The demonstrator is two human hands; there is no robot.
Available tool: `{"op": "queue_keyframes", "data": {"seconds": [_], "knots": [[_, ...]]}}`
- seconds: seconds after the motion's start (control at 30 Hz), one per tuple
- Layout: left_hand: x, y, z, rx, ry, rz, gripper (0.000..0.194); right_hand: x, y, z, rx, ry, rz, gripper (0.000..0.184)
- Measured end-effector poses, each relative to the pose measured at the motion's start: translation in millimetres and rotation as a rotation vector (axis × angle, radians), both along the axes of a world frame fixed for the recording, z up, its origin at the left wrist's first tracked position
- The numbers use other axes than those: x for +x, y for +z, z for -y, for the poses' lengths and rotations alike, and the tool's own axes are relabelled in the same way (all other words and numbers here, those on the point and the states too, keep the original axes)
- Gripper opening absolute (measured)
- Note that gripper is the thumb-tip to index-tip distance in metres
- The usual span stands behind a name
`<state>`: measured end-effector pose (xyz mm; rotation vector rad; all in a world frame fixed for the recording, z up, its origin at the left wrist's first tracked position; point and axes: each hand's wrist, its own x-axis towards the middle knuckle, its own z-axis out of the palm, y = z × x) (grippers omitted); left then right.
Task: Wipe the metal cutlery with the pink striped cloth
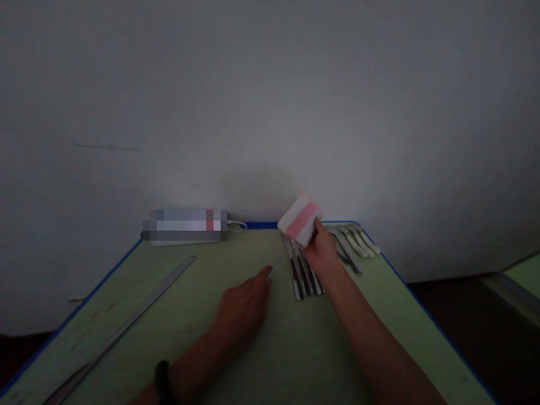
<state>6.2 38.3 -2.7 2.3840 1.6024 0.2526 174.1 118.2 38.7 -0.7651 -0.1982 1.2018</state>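
Note:
My left hand (243,304) is closed on one end of a thin piece of metal cutlery (280,262), pinched between thumb and fingers. The utensil slants up to the right, and its far end meets a folded pink-and-white striped cloth (300,216). That cloth is gripped in my right hand (324,252), which covers the utensil's tip, so its kind cannot be told. Below the cloth lies a row of several shiny metal cutlery pieces (298,284), partly behind my right wrist.
Several pale-handled utensils (360,242) lie at the table's back right corner. A long blade-like metal piece (143,306) runs diagonally across the left side. At the back left stands a blurred-out box shape (185,225) with a white cable (238,225). A wall (270,112) rises behind the blue-edged green table (270,360).

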Motion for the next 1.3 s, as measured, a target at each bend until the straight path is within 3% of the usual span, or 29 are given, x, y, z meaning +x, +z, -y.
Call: {"op": "queue_keyframes", "data": {"seconds": [0.13,0.27,0.47,0.83,0.97,1.3], "knots": [[1.5,2.3,3.4,0.002,-0.033,0.034,0.044,1.7,0.1,-0.9,0.0,-0.063,0.037,0.02],[3.0,2.1,4.7,0.022,-0.042,0.017,0.044,-2.7,9.3,6.1,0.094,-0.006,0.023,0.034],[1.7,3.9,6.6,0.023,-0.129,0.073,0.043,-4.9,15.1,12.6,0.031,-0.101,0.216,0.026],[4.5,-0.8,6.5,0.037,-0.117,-0.093,0.042,-18.0,-12.0,8.2,-0.012,-0.107,0.377,0.034],[2.6,1.0,4.7,0.027,-0.134,-0.08,0.042,-23.9,-12.3,8.4,-0.007,-0.069,0.35,0.037],[1.1,0.2,6.1,0.027,-0.172,-0.091,0.039,15.2,7.7,2.4,-0.068,-0.187,0.205,0.023]]}}
